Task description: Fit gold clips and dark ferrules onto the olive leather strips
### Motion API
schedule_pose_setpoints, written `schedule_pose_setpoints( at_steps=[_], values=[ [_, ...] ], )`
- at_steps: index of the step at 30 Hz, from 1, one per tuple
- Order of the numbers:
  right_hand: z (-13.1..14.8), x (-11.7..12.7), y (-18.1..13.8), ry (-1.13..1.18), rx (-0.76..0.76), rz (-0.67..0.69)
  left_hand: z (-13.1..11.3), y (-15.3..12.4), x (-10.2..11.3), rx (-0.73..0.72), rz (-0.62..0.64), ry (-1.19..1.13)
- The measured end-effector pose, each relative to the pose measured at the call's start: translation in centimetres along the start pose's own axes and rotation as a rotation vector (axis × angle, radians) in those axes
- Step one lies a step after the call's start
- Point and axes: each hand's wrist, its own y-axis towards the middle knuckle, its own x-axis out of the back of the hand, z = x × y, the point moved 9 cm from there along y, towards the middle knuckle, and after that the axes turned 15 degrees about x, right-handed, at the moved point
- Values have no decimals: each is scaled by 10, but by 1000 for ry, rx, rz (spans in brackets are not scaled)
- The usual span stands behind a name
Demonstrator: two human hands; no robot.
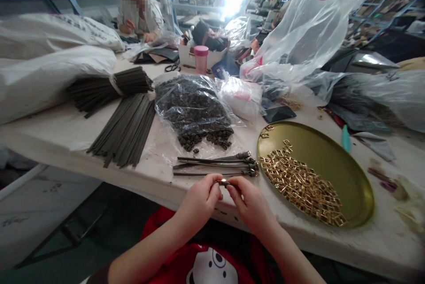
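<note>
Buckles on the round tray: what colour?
Shiny gold buckles; seen best in the head view.

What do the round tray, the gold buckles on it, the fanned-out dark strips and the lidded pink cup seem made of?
Tray: probably metal, smooth gold finish, judging by its soft sheen.
Buckles: likely polished or plated metal, given their bright glints.
Strips: perhaps leather or imitation leather, matte and dark, but the look leaves it open.
Cup: likely smooth plastic, since its wall looks translucent.

No txt legible, print on wht sack (63, 32) blurry.
</note>
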Motion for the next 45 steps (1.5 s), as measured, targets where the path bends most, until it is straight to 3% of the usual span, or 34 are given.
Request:
schedule_pose_setpoints(
  at_steps=[6, 11, 16, 20, 23, 27, 31, 33, 36, 39, 45],
  values=[
    [0, 4, -6, -75, 45, -143, 12, 10, -8, 108, 83, -210],
    [5, 3, -5, -93, 95, -150, 22, 15, -13, 195, 137, -338],
    [14, 2, -1, -222, 170, -180, 21, 14, -9, 208, 100, -408],
    [20, 6, -5, -160, 211, -265, 19, 14, -8, 211, 90, -446],
    [23, 5, -7, -69, 233, -244, 18, 14, -7, 189, 88, -461],
    [10, 3, -9, 98, 108, -288, 17, 10, -10, 159, 115, -457],
    [-19, -8, -18, 475, -176, -431, 12, 4, -11, 119, 150, -428],
    [-27, -22, -20, 731, -293, -418, 9, 1, -13, 104, 186, -423],
    [-20, -35, -17, 973, -328, -312, 6, -3, -15, 98, 236, -414],
    [-12, -30, -14, 968, -255, -291, 5, -7, -13, 81, 217, -363],
    [-13, -16, -17, 658, -182, -331, -1, -16, -13, 12, 181, -247]
  ],
)
